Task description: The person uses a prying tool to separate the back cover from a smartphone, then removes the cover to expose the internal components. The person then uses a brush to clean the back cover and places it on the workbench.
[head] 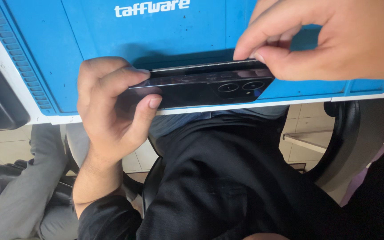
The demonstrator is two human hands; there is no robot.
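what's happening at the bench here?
A seated person holds a dark phone back side up, two camera lenses showing, over the near edge of a blue work mat. The left hand grips the phone's left end, thumb on the back. The right hand pinches at the top edge near the lenses, fingertips on a thin seam where the back cover looks slightly lifted. Whether a tool is in there, can't tell.

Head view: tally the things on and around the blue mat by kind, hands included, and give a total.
Hands: 2, left hand and right hand, both gripping the phone
Black smartphone: 1
Blue work mat: 1
Black chair: 1
Total: 5
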